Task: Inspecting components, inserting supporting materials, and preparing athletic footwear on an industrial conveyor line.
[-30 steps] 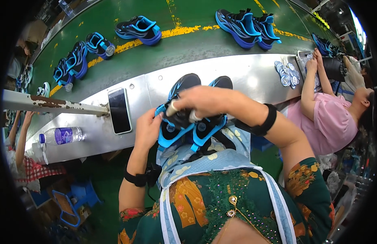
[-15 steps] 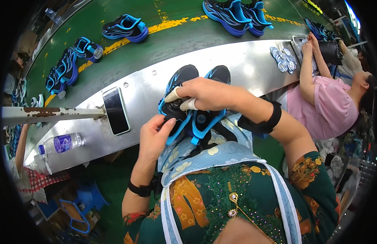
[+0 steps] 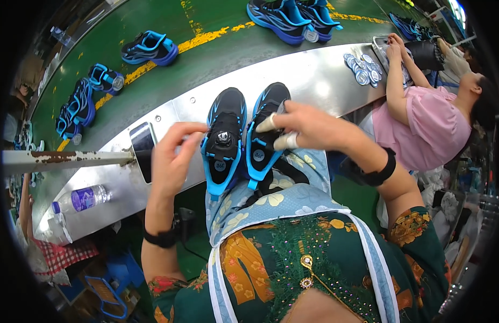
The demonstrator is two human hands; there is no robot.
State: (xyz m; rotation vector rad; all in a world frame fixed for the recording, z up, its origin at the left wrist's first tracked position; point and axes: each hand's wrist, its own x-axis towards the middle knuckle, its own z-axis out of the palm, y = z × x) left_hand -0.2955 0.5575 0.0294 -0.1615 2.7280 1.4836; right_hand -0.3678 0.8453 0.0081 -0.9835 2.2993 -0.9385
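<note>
While fingers point(image 3: 285, 141) curl, rounded shoes point(image 3: 227, 112) sit paired

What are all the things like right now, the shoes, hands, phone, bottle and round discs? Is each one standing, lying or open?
Left shoe: upright, dial showing
Right shoe: upright, partly hidden
Left hand: open, beside left shoe
Right hand: fingers apart at right shoe
Phone: lying flat, screen dark, partly hidden
Bottle: on its side, cap on
Round discs: loosely piled
</note>
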